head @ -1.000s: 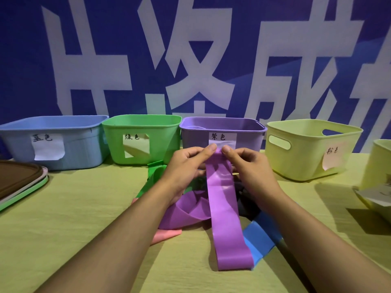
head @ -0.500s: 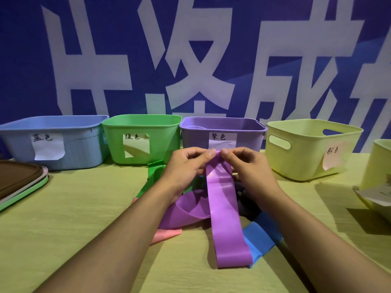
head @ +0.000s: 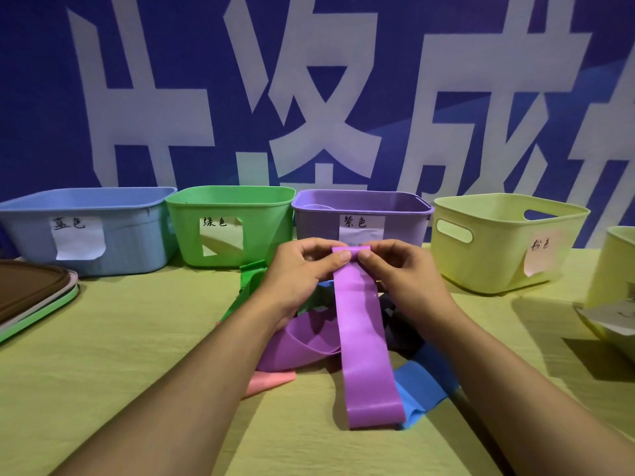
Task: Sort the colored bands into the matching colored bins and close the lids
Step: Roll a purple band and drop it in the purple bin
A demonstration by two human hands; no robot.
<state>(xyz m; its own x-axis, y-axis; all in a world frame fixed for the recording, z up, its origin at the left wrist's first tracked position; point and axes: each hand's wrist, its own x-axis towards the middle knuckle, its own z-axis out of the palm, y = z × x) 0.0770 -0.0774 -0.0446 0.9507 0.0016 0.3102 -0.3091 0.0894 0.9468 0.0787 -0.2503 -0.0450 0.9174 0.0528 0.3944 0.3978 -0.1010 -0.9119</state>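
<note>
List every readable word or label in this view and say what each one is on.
"蓝色": paper label on the blue bin.
"绿色": label on the green bin.
"紫色": label on the purple bin.
"粉色": label on the pale yellow-green bin.
Large white characters on the blue backdrop: cropped, not readable whole.
Paper on the far-right bin: too blurred to read.

Two bare forearms, entering from the lower edge. No sleeves anywhere along them, uncovered up to the frame's border. Left hand (head: 295,273) and right hand (head: 403,273) both ungloved. No rings on the fingers (head: 342,258), no watch, bracelet or strap at either wrist. Short, plain, unpainted nails on the thumbs. No marks, tattoos or bandages on the visible parts. Nothing more of the body in view: no torso, no clothing, no shoulders.
</note>
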